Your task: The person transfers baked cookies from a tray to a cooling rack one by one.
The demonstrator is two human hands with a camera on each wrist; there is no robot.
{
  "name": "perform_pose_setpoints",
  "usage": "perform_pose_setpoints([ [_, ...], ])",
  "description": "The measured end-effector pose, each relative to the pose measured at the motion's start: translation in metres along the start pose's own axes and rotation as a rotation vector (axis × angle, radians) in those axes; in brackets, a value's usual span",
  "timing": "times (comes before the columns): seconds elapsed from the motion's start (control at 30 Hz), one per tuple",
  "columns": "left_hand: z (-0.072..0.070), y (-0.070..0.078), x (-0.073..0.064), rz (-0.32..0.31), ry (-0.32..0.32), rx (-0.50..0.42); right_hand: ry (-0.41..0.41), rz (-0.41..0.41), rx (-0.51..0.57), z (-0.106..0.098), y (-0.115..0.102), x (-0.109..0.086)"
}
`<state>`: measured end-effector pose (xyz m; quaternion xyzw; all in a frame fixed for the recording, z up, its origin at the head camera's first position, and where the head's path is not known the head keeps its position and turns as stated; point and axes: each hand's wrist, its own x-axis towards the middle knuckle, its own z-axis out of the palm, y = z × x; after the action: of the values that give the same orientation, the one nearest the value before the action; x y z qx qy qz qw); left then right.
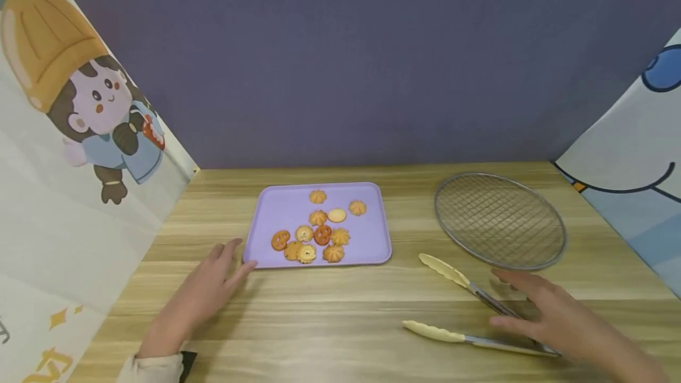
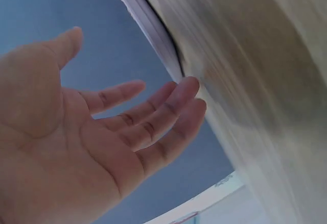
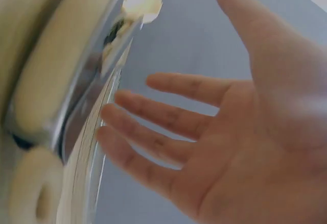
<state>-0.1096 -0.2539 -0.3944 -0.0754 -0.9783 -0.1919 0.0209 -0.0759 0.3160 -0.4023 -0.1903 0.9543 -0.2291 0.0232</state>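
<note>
My left hand is beside the near left corner of a lilac tray, its fingers extended and holding nothing. On the tray lie several cookies, among them a brown pretzel, a plain oval biscuit and a star-shaped swirl cookie. At the right, metal tongs with pale yellow tips lie spread on the table. My right hand hovers over the tongs' hinged end and partly hides it. In the right wrist view its fingers are spread beside the tongs, with the palm bare.
A round wire mesh rack lies at the back right, close to the right fingertips. The wooden table ends at a dark blue back panel. Printed cartoon sheets stand at both sides.
</note>
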Motion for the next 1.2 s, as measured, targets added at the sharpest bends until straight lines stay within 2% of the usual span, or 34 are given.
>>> perform_pose_setpoints([
  [0.2,-0.004,-0.011,0.009,0.030,-0.015,-0.136,-0.071,0.023,-0.095,0.013,-0.008,-0.011],
  [0.33,-0.006,-0.017,0.015,0.030,-0.069,-0.206,-0.101,0.020,-0.163,0.020,-0.011,-0.013],
  [0.5,-0.006,-0.024,0.026,0.046,-0.164,-0.284,-0.026,-0.023,-0.261,0.027,-0.015,-0.014],
  [0.57,-0.005,-0.028,0.032,0.035,-0.216,-0.354,0.011,-0.035,-0.286,0.030,-0.015,-0.014],
  [0.73,-0.005,-0.039,0.044,-0.042,-0.319,-0.542,0.088,-0.104,-0.321,0.033,-0.016,-0.014],
  [0.8,-0.006,-0.042,0.046,-0.061,-0.343,-0.581,0.106,-0.119,-0.326,0.034,-0.016,-0.015],
  [0.9,-0.005,-0.046,0.048,-0.066,-0.364,-0.612,0.100,-0.112,-0.325,0.035,-0.016,-0.015],
  [0.93,-0.005,-0.046,0.049,-0.050,-0.363,-0.606,0.096,-0.109,-0.323,0.035,-0.016,-0.015],
  [1.13,-0.002,-0.048,0.056,0.066,-0.305,-0.462,0.111,-0.119,-0.330,0.035,-0.016,-0.015],
  [1.2,-0.002,-0.048,0.059,0.069,-0.300,-0.445,0.130,-0.134,-0.336,0.035,-0.015,-0.015],
])
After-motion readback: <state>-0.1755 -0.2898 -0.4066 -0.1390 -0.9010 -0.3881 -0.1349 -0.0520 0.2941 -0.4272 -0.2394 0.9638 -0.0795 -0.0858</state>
